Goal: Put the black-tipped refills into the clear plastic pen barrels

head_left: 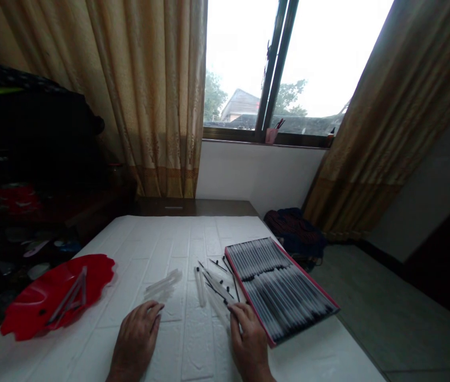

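My left hand (pixel 136 339) lies on the white table (pixel 177 239), fingers loosely curled, its tips close to a small heap of clear pen tubes (pixel 163 285). My right hand (pixel 249 342) rests near the table's front edge, its fingers touching loose clear pens and thin black refills (pixel 214 284) scattered beside a pink-edged tray (pixel 330 300). The tray holds rows of several pens. Neither hand visibly grips anything.
A red wavy-edged plate (pixel 29 318) with a few pens stands at the table's front left. Dark cluttered furniture (pixel 29 159) fills the left side. Curtains (pixel 153 95) and a window lie behind; a dark bundle (pixel 294 228) sits on the floor at right.
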Available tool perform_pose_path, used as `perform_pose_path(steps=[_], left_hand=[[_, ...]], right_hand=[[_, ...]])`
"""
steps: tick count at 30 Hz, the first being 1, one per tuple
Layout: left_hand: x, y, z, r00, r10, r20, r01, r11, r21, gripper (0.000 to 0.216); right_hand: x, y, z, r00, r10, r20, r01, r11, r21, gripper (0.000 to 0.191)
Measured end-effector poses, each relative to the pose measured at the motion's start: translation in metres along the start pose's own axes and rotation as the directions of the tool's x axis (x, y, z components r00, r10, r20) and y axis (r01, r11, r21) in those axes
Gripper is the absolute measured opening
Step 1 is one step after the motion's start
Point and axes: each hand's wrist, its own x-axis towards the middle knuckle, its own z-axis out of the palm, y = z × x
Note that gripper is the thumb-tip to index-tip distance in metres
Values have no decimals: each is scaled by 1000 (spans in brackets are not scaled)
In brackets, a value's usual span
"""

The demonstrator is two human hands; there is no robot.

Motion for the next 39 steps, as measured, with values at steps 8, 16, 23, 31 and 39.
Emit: perform_pose_path(steps=[8, 16, 23, 31, 39], left_hand=[[-2, -2, 5, 1000, -26, -7, 26, 999, -38, 32], [-2, -6, 8, 1000, -18, -13, 17, 999, -45, 31], [-5, -8, 11, 1000, -15, 7, 16, 999, -34, 32], [-7, -12, 14, 1000, -24, -2, 24, 998, -51, 34], [-6, -13, 16, 1000, -13, -26, 12, 998, -59, 33]], right_hand=[[5, 7, -33, 997, -43, 60, 48, 996, -82, 27], [35, 51, -97, 954, 292, 74, -215, 831, -513, 31], [37, 50, -115, 866, 468, 175, -243, 701, -671, 31], [43, 44, -113, 868, 461, 182, -228, 698, -679, 20], [43, 49, -109, 895, 425, 136, -224, 693, -686, 9]])
